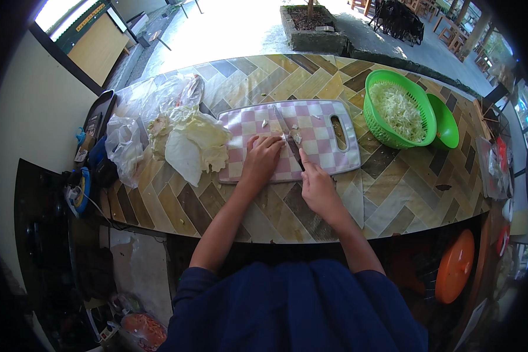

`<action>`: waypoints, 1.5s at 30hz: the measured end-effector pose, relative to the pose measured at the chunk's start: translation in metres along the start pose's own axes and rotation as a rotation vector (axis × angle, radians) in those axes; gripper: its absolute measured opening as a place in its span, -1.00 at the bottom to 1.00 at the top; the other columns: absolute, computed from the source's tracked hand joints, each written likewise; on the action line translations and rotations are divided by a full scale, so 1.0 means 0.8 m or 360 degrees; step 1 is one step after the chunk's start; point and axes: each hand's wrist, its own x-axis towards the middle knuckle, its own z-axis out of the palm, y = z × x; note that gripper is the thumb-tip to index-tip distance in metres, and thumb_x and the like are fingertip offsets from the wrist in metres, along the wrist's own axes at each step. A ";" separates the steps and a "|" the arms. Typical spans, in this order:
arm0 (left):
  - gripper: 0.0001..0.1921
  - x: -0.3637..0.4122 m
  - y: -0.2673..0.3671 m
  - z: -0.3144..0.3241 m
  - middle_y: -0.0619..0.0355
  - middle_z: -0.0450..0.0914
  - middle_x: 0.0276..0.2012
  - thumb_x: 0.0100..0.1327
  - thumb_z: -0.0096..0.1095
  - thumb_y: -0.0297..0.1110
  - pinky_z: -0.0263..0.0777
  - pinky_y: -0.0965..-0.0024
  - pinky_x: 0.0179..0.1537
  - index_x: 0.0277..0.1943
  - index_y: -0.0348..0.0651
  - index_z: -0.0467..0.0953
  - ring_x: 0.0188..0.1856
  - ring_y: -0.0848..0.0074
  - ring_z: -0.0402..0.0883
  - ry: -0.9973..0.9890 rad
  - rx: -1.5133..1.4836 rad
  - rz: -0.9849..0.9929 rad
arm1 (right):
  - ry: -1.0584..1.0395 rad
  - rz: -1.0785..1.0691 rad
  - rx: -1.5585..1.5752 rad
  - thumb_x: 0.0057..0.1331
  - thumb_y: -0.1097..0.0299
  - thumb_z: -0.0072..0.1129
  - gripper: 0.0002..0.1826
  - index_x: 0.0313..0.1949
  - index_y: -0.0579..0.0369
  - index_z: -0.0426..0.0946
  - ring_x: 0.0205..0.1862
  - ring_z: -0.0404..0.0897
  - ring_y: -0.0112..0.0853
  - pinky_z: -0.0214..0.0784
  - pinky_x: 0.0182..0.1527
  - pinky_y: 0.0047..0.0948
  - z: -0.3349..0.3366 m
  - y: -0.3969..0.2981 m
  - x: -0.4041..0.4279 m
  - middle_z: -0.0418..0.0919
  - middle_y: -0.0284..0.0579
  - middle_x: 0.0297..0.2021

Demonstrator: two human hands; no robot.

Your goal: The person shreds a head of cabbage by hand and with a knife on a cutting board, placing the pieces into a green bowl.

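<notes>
A pink and white checkered cutting board (321,152) lies before me, its handle slot at the right. My right hand (319,185) grips a kitchen knife (292,143) whose blade points away across the board. Close to the left of the blade, my left hand (262,159) rests with curled fingers on the board; a small pale piece seems to be at its fingertips, mostly hidden. Small cabbage scraps (296,137) lie around the blade. Loose cabbage leaves (189,143) are heaped at the board's left edge. Shredded cabbage (396,112) fills a green plastic basket (372,124) at the right.
A green bowl (449,123) stands against the basket's right side. Crumpled clear plastic bags (125,143) lie left of the leaves, near a dark tray (100,110). The table's near edge runs just in front of my body. An orange lid (455,266) is below at the right.
</notes>
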 end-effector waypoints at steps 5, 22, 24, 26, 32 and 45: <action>-0.81 -0.002 -0.003 0.002 0.16 0.62 -0.07 0.22 0.12 -0.47 0.18 0.19 0.19 -0.12 -0.15 0.59 0.02 0.34 0.55 0.0023 -0.0010 0.0042 | 0.0062 -0.0048 0.0148 0.31 0.54 -0.11 -0.41 0.35 0.13 0.12 -0.17 0.50 0.15 0.34 -0.08 -0.05 -0.009 -0.001 -0.011 0.48 0.29 -0.17; -0.79 -0.006 -0.003 0.005 0.21 0.59 -0.05 0.24 0.09 -0.41 0.10 0.17 0.24 -0.08 -0.16 0.57 0.02 0.39 0.53 -0.0020 0.0058 -0.0007 | -0.0201 0.0159 -0.0628 0.20 0.59 -0.11 -0.26 0.40 0.08 -0.02 -0.28 0.61 0.07 0.51 -0.26 -0.08 0.017 -0.038 -0.024 0.41 0.25 -0.08; -0.76 -0.009 -0.002 0.005 0.21 0.59 -0.04 0.25 0.08 -0.41 0.05 0.11 0.26 -0.05 -0.16 0.56 0.05 0.39 0.52 -0.0035 0.0059 -0.0027 | -0.0246 0.0222 -0.0630 0.20 0.60 -0.11 -0.26 0.40 0.12 -0.02 -0.27 0.62 0.06 0.52 -0.25 -0.11 0.019 -0.041 -0.011 0.41 0.26 -0.06; -0.75 -0.012 0.000 0.006 0.22 0.59 -0.02 0.25 0.07 -0.40 0.03 0.09 0.27 -0.03 -0.15 0.55 0.07 0.40 0.51 -0.0043 0.0082 -0.0012 | -0.0206 0.0196 -0.0589 0.22 0.58 -0.11 -0.28 0.40 0.14 -0.02 -0.25 0.61 0.08 0.51 -0.21 -0.10 0.020 -0.036 -0.005 0.42 0.27 -0.07; -0.74 -0.017 0.002 0.003 0.24 0.55 0.04 0.27 0.06 -0.39 -0.04 0.02 0.30 -0.01 -0.13 0.53 0.13 0.48 0.47 -0.0057 0.0224 0.0034 | -0.0141 0.0168 -0.0022 0.31 0.52 -0.13 -0.37 0.37 0.20 0.03 -0.13 0.52 0.17 0.37 -0.04 -0.03 -0.010 -0.017 0.011 0.45 0.32 -0.14; -0.76 -0.018 -0.001 0.004 0.26 0.55 0.04 0.28 0.06 -0.35 -0.05 0.00 0.32 -0.02 -0.12 0.53 0.13 0.49 0.47 -0.0116 0.0255 0.0009 | -0.0144 0.0271 -0.0392 0.24 0.60 -0.15 -0.29 0.40 0.08 0.00 -0.19 0.55 0.15 0.42 -0.14 -0.04 0.014 -0.052 -0.024 0.42 0.30 -0.07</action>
